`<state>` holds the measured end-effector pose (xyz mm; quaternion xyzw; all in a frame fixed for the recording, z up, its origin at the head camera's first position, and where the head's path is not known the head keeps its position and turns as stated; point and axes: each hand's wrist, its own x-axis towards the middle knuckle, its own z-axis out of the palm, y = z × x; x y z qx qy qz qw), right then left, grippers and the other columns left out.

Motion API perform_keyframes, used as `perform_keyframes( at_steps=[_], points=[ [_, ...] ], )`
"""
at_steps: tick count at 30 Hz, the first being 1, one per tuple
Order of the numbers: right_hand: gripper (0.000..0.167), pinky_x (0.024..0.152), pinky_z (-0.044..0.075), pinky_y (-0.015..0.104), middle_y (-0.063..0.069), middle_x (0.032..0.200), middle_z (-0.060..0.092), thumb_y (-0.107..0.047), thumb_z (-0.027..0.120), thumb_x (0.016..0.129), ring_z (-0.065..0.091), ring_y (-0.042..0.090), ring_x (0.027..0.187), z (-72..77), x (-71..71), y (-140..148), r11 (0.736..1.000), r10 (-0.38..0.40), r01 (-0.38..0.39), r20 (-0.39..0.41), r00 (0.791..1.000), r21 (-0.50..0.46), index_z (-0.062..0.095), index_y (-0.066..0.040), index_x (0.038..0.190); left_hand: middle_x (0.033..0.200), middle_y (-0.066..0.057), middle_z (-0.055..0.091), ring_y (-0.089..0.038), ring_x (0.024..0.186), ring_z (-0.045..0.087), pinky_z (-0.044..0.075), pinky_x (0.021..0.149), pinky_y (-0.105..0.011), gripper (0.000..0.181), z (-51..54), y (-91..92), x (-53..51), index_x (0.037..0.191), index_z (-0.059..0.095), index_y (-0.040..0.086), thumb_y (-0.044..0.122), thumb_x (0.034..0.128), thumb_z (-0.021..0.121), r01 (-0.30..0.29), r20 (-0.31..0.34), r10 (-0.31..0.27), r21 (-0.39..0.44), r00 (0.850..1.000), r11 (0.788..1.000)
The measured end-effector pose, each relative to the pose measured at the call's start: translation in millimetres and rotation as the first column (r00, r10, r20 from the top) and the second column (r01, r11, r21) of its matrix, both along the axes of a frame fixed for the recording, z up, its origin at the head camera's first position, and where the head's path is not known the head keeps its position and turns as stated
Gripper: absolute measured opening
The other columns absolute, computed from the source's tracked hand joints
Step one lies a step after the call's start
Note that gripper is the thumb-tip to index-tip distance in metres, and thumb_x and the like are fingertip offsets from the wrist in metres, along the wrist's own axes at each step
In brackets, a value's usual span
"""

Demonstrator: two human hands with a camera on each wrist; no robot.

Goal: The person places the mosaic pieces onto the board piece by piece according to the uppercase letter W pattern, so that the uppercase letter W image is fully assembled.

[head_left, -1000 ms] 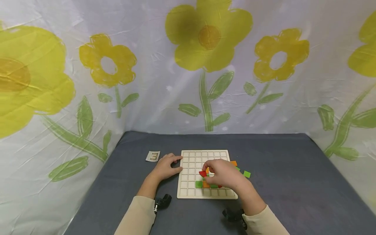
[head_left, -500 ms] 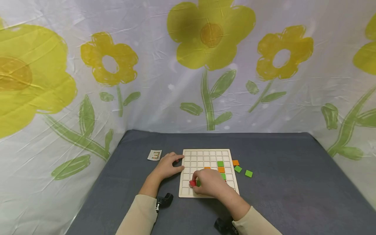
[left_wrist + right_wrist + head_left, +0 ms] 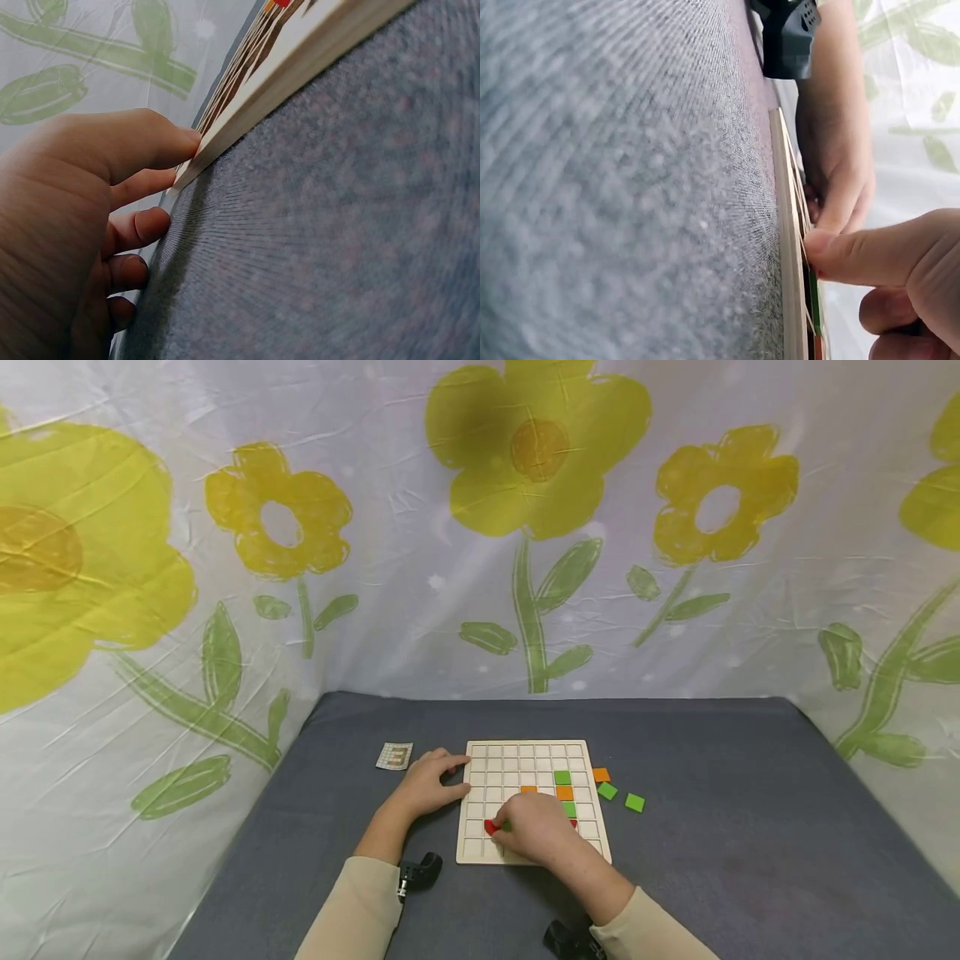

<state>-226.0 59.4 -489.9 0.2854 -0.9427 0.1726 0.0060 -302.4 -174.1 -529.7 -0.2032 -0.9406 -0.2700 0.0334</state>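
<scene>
A pale wooden grid board [image 3: 500, 765] lies on the dark cloth. At its lower left, my right hand [image 3: 538, 828] pinches a small red tile [image 3: 491, 827] with a rounded edge, down at board level. In the right wrist view the thumb [image 3: 862, 251] bears down on the board's rim area, beside a green tile [image 3: 814, 300]. My left hand [image 3: 429, 787] touches the board's left edge with thumb and forefinger spread. That edge meets the left fingertips [image 3: 189, 141] in the left wrist view. Green [image 3: 562, 777] and orange [image 3: 564, 793] tiles sit in the grid; my right hand hides others.
Right of the board lie an orange tile [image 3: 602, 774] and two loose green tiles, one [image 3: 634, 802] farther out. A small printed pattern card [image 3: 394, 756] rests beyond the left hand. A flowered curtain [image 3: 420, 610] stands behind the table.
My right hand has carried the red tile from mid-board down and left to the lower-left cells, then lowered it slightly. The left hand has stayed at the board's edge.
</scene>
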Motion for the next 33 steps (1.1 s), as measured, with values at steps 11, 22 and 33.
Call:
perform_keyframes(
  at_steps=[11, 22, 33],
  points=[
    [0.014, 0.054, 0.043, 0.025, -0.01, 0.089, 0.076, -0.026, 0.088, 0.081, 0.065, 0.009, 0.078, -1.0, -0.2, 1, 0.997, -0.057, 0.057, 0.004, 0.998, -0.048, 0.085, -0.021, 0.093, 0.091, 0.005, 0.05, -0.016, 0.083, 0.044, 0.038, 0.076, -0.039, 0.048, -1.4, -0.2, -1.2, 0.135, 0.07, 0.018, 0.035, 0.0907, 0.075, -0.009, -0.004, 0.009, -0.001, 1.0, 1.0],
    [0.025, 0.057, 0.045, 0.028, -0.004, 0.095, 0.076, -0.03, 0.087, 0.082, 0.064, 0.013, 0.08, 2.4, -0.3, 5, 0.998, -0.05, 0.052, 0.029, 0.998, -0.038, 0.083, -0.019, 0.103, 0.092, 0.004, 0.051, -0.016, 0.085, 0.045, 0.038, 0.077, -0.04, 0.047, 1.5, 0.8, 0.6, 0.135, 0.069, 0.018, 0.034, 0.0911, 0.075, -0.006, 0.005, 0.006, -0.003, 1.0, 1.0],
    [0.028, 0.06, 0.051, 0.035, 0.002, 0.103, 0.076, -0.032, 0.08, 0.09, 0.068, 0.019, 0.08, 18.2, -11.0, 29, 0.988, -0.125, 0.131, 0.067, 0.99, -0.088, 0.081, -0.015, 0.113, 0.092, 0.004, 0.051, -0.016, 0.083, 0.044, 0.038, 0.076, -0.039, 0.048, 1.1, 0.8, 0.8, 0.136, 0.069, 0.018, 0.034, 0.0917, 0.074, -0.005, 0.012, 0.005, -0.004, 1.0, 1.0]
  ],
)
